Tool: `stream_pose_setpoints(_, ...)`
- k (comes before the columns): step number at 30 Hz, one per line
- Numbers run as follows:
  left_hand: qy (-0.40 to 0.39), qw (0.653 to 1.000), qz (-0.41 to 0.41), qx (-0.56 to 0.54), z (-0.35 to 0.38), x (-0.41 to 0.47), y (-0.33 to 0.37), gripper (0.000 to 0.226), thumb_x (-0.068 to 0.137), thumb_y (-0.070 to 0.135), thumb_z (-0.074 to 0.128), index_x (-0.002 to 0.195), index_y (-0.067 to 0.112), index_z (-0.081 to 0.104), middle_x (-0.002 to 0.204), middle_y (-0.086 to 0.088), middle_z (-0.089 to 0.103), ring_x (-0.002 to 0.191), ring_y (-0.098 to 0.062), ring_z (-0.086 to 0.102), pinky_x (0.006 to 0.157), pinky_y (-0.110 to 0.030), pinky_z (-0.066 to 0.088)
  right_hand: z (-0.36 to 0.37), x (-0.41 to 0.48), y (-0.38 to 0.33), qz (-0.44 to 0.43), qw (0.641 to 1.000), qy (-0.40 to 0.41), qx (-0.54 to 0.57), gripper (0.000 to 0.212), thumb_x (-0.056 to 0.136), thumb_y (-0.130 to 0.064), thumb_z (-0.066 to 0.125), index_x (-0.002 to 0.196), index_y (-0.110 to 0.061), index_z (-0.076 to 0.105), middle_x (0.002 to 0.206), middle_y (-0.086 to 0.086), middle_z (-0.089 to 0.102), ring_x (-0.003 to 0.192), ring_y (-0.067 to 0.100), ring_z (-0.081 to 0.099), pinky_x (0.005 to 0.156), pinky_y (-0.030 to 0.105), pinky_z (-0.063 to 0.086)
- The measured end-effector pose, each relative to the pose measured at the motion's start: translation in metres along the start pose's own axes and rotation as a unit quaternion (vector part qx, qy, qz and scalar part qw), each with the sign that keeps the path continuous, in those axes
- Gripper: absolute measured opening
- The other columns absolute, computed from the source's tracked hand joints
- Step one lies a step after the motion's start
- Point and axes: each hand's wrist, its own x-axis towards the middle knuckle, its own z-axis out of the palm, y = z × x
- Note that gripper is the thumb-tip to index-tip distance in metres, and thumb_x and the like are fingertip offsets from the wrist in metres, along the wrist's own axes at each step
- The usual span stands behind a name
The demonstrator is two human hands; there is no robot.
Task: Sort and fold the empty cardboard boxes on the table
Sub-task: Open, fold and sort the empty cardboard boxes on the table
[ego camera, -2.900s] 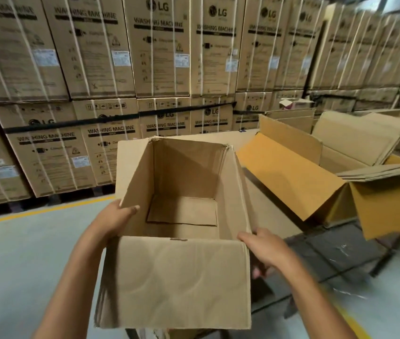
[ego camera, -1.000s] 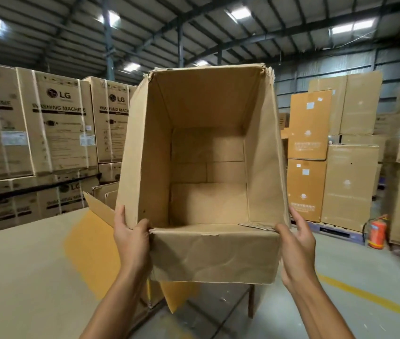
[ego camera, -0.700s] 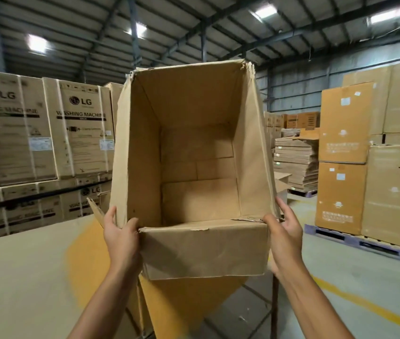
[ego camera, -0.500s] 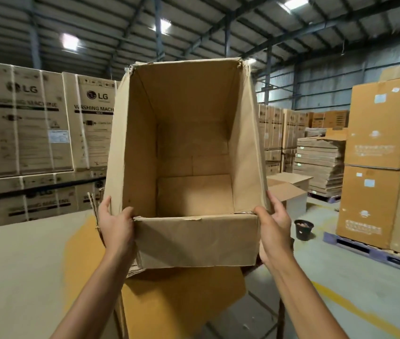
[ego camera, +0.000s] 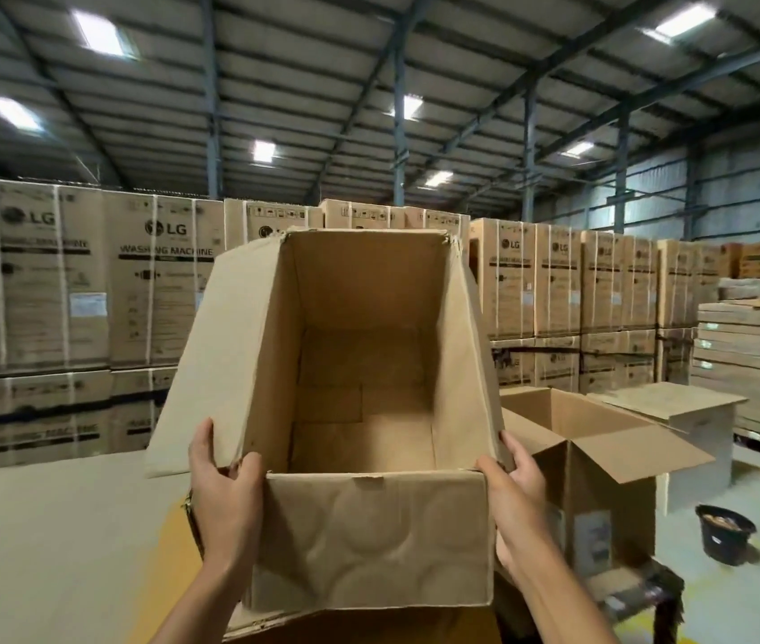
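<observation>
I hold an empty brown cardboard box [ego camera: 369, 541] up in front of me, tipped so its open mouth faces me and its inside bottom shows. My left hand [ego camera: 225, 499] grips the left wall near the front corner. My right hand [ego camera: 517, 499] clasps the right wall at the opposite corner. The near flap hangs down between my hands, creased and dented. A side flap [ego camera: 211, 364] sticks out to the left. Below the box lies flat cardboard on the table [ego camera: 53, 541].
Another open box [ego camera: 601, 457] stands to the right, with a closed one [ego camera: 689, 429] behind it. Stacked washing-machine cartons [ego camera: 81, 295] line the back. Flattened cardboard is piled on a pallet [ego camera: 749, 364] at far right. A black bucket [ego camera: 724, 532] sits on the floor.
Both hands have kept their grip on the box while I turned to the right; the background swept left, and the second open box and bucket came closer into view.
</observation>
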Motion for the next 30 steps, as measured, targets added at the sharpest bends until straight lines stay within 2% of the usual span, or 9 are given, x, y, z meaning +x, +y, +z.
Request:
stream_pose_setpoints(4,-0.001,0.999,-0.013,0.049,0.013,0.019,-0.039,0.055,0.093,0.004,0.055,0.146,0.016,0.045,0.147,-0.006,0.050,0.129,-0.024,0.048,0.101,-0.029,0.034,0.017,0.034,0.026,0.009,0.995,-0.013,-0.097,0.063,0.094,-0.026,0.066,0.150,-0.033,0.037,0.145,0.001,0.048,0.124,0.026,0.055,0.096,0.052,0.054)
stream_pose_setpoints(10,0.007,0.993,-0.079,0.089,0.018,0.050,-0.093,0.047,0.094,0.010,0.053,0.140,0.016,0.052,0.140,-0.007,0.056,0.125,-0.029,0.053,0.106,-0.045,0.042,0.066,0.082,0.058,0.004,0.972,-0.062,-0.226,0.061,0.095,-0.025,0.064,0.151,-0.021,0.039,0.149,0.002,0.047,0.133,0.025,0.048,0.106,0.042,0.045)
stream_pose_setpoints(17,-0.091,0.969,-0.107,0.201,0.022,0.065,-0.150,0.050,0.097,0.009,0.048,0.147,0.014,0.044,0.147,-0.009,0.050,0.132,-0.030,0.049,0.107,-0.040,0.037,0.094,0.120,0.132,0.027,0.929,-0.071,-0.361,0.053,0.096,-0.020,0.058,0.145,-0.017,0.042,0.140,0.009,0.056,0.121,0.032,0.055,0.094,0.035,0.047)
stream_pose_setpoints(20,-0.102,0.963,-0.099,0.231,0.024,0.062,-0.162,0.050,0.099,0.011,0.047,0.148,0.016,0.041,0.143,-0.010,0.055,0.104,-0.019,0.060,0.091,-0.032,0.040,0.093,0.123,0.150,0.000,0.913,-0.068,-0.403,0.059,0.096,-0.020,0.057,0.151,-0.018,0.036,0.143,0.010,0.054,0.124,0.034,0.054,0.098,0.038,0.046)
stream_pose_setpoints(22,-0.095,0.962,-0.097,0.238,0.025,0.062,-0.165,0.049,0.100,0.011,0.047,0.148,0.017,0.041,0.134,-0.011,0.061,0.074,0.001,0.050,0.082,-0.026,0.037,0.093,0.125,0.156,-0.010,0.907,-0.066,-0.416,0.061,0.097,-0.020,0.057,0.153,-0.018,0.034,0.145,0.010,0.053,0.126,0.034,0.053,0.099,0.038,0.046)
stream_pose_setpoints(24,-0.097,0.960,-0.094,0.246,0.028,0.063,-0.166,0.048,0.100,0.013,0.046,0.148,0.018,0.041,0.127,-0.013,0.064,0.067,0.005,0.042,0.078,-0.026,0.037,0.092,0.125,0.155,-0.016,0.904,-0.064,-0.422,0.061,0.098,-0.020,0.057,0.154,-0.018,0.034,0.145,0.009,0.053,0.126,0.034,0.053,0.098,0.038,0.045)
stream_pose_setpoints(26,-0.109,0.956,-0.097,0.255,0.026,0.062,-0.163,0.048,0.100,0.012,0.046,0.148,0.017,0.040,0.131,-0.012,0.062,0.074,0.002,0.049,0.080,-0.028,0.039,0.091,0.124,0.153,-0.014,0.907,-0.063,-0.416,0.059,0.098,-0.018,0.057,0.153,-0.017,0.036,0.145,0.010,0.053,0.128,0.034,0.052,0.101,0.039,0.044)
stream_pose_setpoints(28,-0.122,0.955,-0.100,0.252,0.023,0.064,-0.161,0.051,0.098,0.008,0.047,0.148,0.014,0.041,0.143,-0.010,0.053,0.109,-0.018,0.060,0.097,-0.034,0.042,0.089,0.121,0.150,-0.006,0.921,-0.050,-0.387,0.055,0.096,-0.014,0.059,0.149,-0.014,0.043,0.144,0.010,0.054,0.129,0.033,0.051,0.104,0.039,0.043)
stream_pose_setpoints(30,-0.119,0.958,-0.112,0.234,0.019,0.068,-0.161,0.052,0.096,0.004,0.048,0.148,0.010,0.043,0.150,-0.009,0.047,0.136,-0.027,0.045,0.113,-0.040,0.033,0.088,0.119,0.143,0.006,0.937,-0.032,-0.349,0.046,0.094,-0.010,0.060,0.140,-0.012,0.055,0.139,0.008,0.058,0.126,0.032,0.053,0.104,0.040,0.046)
